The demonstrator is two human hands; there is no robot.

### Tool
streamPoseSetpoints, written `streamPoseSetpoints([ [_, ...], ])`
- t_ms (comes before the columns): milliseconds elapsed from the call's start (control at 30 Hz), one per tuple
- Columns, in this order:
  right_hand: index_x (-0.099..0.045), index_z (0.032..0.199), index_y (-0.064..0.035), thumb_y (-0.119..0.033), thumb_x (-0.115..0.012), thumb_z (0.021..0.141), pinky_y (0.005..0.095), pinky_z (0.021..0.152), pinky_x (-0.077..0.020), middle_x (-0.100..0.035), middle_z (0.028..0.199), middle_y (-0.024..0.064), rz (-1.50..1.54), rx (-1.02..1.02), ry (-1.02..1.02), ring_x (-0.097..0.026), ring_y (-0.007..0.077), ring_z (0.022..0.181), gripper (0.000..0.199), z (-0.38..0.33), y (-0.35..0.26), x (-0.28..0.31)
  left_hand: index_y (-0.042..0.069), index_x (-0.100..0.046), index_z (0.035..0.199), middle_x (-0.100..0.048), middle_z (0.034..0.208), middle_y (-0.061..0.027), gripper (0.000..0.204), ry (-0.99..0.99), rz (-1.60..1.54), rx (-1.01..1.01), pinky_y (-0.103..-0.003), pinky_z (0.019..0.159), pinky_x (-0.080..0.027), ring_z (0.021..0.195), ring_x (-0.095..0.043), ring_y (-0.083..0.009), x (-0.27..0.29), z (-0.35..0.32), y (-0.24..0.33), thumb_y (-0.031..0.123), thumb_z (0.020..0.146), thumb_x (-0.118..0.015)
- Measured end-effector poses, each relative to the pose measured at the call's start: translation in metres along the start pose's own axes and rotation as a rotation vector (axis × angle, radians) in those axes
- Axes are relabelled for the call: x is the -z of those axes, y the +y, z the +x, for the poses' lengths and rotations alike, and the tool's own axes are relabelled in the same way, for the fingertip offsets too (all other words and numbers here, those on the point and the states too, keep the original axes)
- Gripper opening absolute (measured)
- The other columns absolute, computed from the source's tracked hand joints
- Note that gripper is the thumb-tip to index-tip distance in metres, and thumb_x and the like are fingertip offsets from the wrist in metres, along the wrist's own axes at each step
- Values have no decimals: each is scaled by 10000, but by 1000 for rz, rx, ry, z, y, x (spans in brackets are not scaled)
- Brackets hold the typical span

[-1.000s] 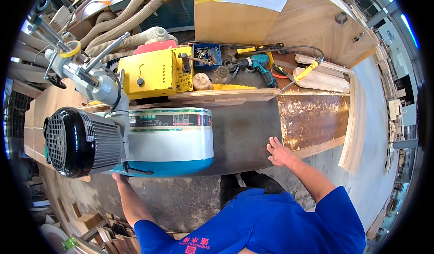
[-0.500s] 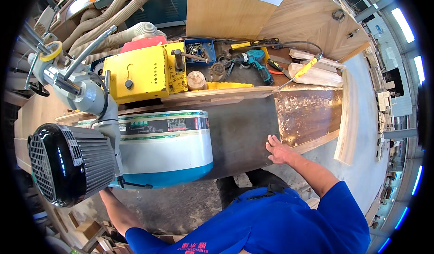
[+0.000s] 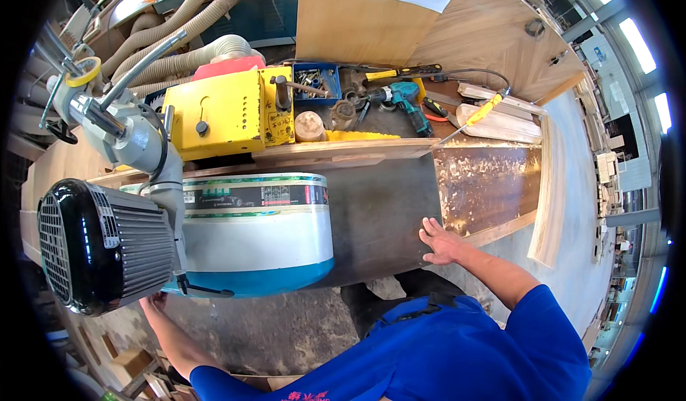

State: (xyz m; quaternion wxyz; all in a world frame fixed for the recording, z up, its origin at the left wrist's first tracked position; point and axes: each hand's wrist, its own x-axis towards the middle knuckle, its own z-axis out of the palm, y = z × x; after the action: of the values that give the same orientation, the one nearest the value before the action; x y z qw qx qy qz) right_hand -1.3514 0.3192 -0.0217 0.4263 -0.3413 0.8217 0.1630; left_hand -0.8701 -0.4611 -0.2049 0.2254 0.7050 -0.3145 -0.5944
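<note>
My right hand (image 3: 441,244) lies with fingers spread at the right edge of a dark, flat worktop (image 3: 386,201). Under the black motor (image 3: 107,247), at the lower side of a white and teal machine housing (image 3: 264,251), my left hand (image 3: 153,302) shows only in part; its fingers are mostly hidden. What it touches, if anything, I cannot make out. A grey metal arm (image 3: 146,140) stands beside the motor. Behind the housing, a wooden fence (image 3: 343,154) runs across the worktop.
Beyond the fence stand a yellow metal box (image 3: 214,115), a blue bin of hardware (image 3: 316,83) and a teal cordless drill (image 3: 406,101). An air blow gun (image 3: 486,108) lies by wooden pieces (image 3: 500,122). Long wood strips (image 3: 550,201) rise at right, beside a chip-strewn board (image 3: 486,187).
My left hand has moved slightly left along the machine's lower side. The view has shifted a little. My right hand stays at the worktop edge, fingers still spread.
</note>
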Motion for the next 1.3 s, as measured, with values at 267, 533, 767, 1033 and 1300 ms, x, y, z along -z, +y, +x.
streamPoseSetpoints([
  [267,-297,1475,-28,-411,-639,829,459,1113,-361,-101,1585,237,-11,93,70,-142,370,1471,825,1,14,-3,98,-661,1013,-669,864,-5,384,66,-37,56,-330,529,-478,704,-618,-176,40,-57,-47,463,894,-652],
  [533,-294,1472,5,-405,-666,806,464,1132,-324,-79,1581,263,36,147,58,-106,380,1476,867,-4,18,-3,140,-565,922,-562,726,3,318,-25,226,-97,-304,467,-439,601,-524,-143,-3,-262,-167,454,969,-539],
  [767,-454,1363,37,-364,-660,823,501,1032,-415,-298,1467,341,133,303,202,-341,532,1316,703,1,15,11,81,-497,963,-559,813,-38,262,-127,25,-118,-314,584,-468,685,-533,-149,-84,-441,-349,337,991,-548],
  [1033,-589,1153,102,-360,-662,825,400,869,-506,-666,1031,251,632,402,172,-647,350,940,572,41,65,1,57,-421,1310,-601,1174,-119,389,-220,-220,11,-415,731,-552,973,-627,-238,-248,-671,-454,269,1003,-533],
  [1300,-640,992,11,-245,-588,939,246,514,-486,-654,818,47,1099,315,-96,-608,102,642,267,56,114,-3,29,-408,1302,-604,1164,-138,380,-241,-227,-40,-429,722,-558,958,-635,-259,-291,-721,-479,247,1010,-514],
])
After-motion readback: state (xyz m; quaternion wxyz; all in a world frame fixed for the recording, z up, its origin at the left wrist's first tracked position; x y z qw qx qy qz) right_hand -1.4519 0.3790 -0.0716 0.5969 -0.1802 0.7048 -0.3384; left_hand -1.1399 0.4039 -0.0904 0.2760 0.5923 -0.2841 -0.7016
